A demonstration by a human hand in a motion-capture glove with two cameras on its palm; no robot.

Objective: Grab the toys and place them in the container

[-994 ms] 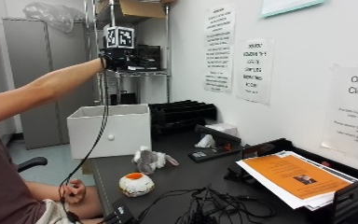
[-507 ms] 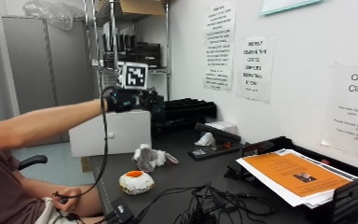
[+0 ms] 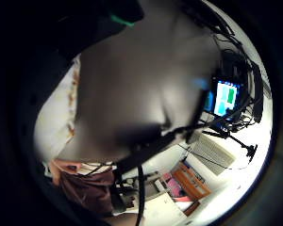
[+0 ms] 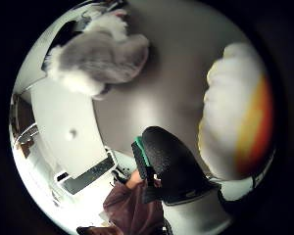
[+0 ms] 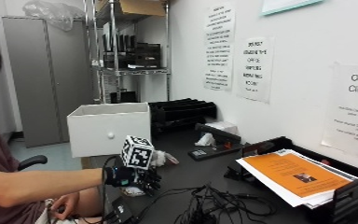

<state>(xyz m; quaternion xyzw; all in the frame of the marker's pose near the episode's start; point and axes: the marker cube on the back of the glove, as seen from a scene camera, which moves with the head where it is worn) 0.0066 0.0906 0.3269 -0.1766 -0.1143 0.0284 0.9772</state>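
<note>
Now, at the left of the outside view, the person's forearm reaches low over the near edge of the dark bench [image 5: 185,175], and the gloved right hand [image 5: 135,178] hangs there with its fingers [image 5: 152,179] pointing down and loosely spread, curled round nothing that shows. Right under those fingers sits something pale, probably the white and orange toy [image 4: 237,112], though the hand hides most of it from this side. The thumb side palm view shows that toy close beside the black thumb [image 4: 174,164], on the bench; whether they touch cannot be told. Further along the bench in that same view lies the grey plush [image 4: 100,56], apart from the hand and next to the white container [image 4: 68,132]. From outside, the plush [image 5: 161,158] peeks out just behind the hand, and the container [image 5: 109,129] stands beyond it at the bench's far left end. Cables [image 5: 213,207] tangle on the bench to the right of the hand. Further right, a black tray [image 5: 353,193] holds a stack of papers [image 5: 291,175] with an orange sheet on top.
</note>
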